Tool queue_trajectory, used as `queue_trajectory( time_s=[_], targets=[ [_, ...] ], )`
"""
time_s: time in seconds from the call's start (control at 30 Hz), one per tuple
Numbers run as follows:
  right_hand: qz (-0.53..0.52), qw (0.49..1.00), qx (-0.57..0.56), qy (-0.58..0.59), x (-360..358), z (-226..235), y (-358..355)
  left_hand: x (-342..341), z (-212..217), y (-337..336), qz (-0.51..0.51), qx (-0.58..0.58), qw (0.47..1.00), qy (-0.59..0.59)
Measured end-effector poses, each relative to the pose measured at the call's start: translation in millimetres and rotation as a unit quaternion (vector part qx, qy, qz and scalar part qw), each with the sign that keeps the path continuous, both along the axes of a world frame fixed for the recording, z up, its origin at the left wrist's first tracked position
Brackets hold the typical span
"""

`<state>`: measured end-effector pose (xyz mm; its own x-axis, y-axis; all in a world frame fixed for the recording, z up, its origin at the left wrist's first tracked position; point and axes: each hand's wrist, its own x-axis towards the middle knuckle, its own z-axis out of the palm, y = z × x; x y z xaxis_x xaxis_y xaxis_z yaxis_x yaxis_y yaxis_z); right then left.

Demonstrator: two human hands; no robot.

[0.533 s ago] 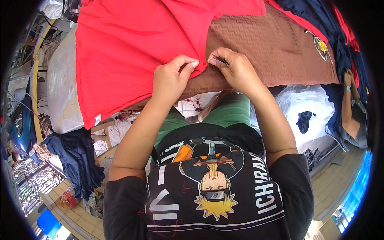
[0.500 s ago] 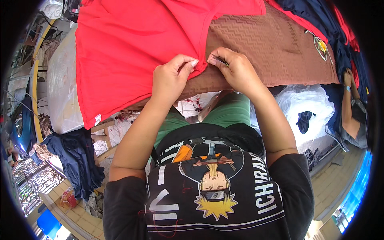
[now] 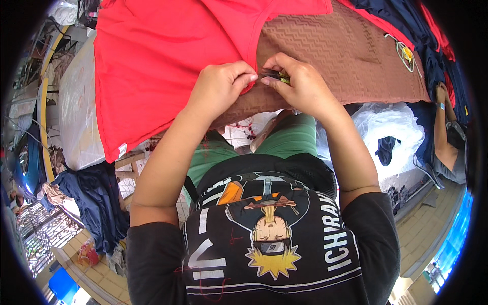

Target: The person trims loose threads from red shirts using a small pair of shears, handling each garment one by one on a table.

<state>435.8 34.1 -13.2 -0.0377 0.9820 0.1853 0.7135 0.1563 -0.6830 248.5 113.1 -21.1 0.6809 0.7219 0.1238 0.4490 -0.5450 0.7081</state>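
A red garment (image 3: pixel 162 66) is spread over the brown patterned cloth (image 3: pixel 351 66) covering the work surface. My left hand (image 3: pixel 218 89) pinches its hem at the near edge, between thumb and fingers. Just to the right, my right hand (image 3: pixel 302 86) is closed around small thread snips (image 3: pixel 274 75) with dark blades and a bit of yellow-green. The blades point left toward the pinched hem, and most of the handle is hidden in my palm. Whether they touch any thread is too small to tell.
A looped pale cord (image 3: pixel 407 55) with a yellow piece lies at the right. Dark blue and red garments (image 3: pixel 406 25) are heaped beyond it, where another person's arm (image 3: pixel 445 124) reaches in. Clear plastic (image 3: pixel 386 127) bulges below the surface. Navy cloth (image 3: pixel 91 198) hangs at the left.
My right hand has turned, so the snips' blades show more plainly. Both hands have shifted slightly, with the left still on the red hem.
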Motion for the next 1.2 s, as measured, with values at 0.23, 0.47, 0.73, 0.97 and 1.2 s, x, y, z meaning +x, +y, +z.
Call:
queue_trajectory(
  time_s=[0.23, 0.47, 0.73, 0.97, 1.2],
  targets=[
    [0.022, 1.0, 0.003, 0.022, 6.8, 1.4, -5.7, -2.9, 10.2, 8.0, -0.024, -0.102, 0.994, 0.004],
    [0.054, 0.998, 0.023, 0.007, 3.0, -5.7, -0.5, -1.5, 15.4, 9.0, -0.024, -0.115, 0.993, 0.017],
    [0.056, 0.998, 0.028, -0.019, -0.2, -1.7, 2.8, 0.1, 17.4, 9.9, -0.024, -0.109, 0.993, 0.034],
    [0.05, 0.997, 0.04, -0.03, -4.3, 3.2, 2.8, 1.2, 18.8, 9.9, -0.032, -0.098, 0.994, 0.037],
    [0.041, 0.996, 0.053, -0.053, -4.6, 8.7, -0.1, 0.3, 16.5, 10.5, -0.03, -0.103, 0.994, 0.035]
  ],
)
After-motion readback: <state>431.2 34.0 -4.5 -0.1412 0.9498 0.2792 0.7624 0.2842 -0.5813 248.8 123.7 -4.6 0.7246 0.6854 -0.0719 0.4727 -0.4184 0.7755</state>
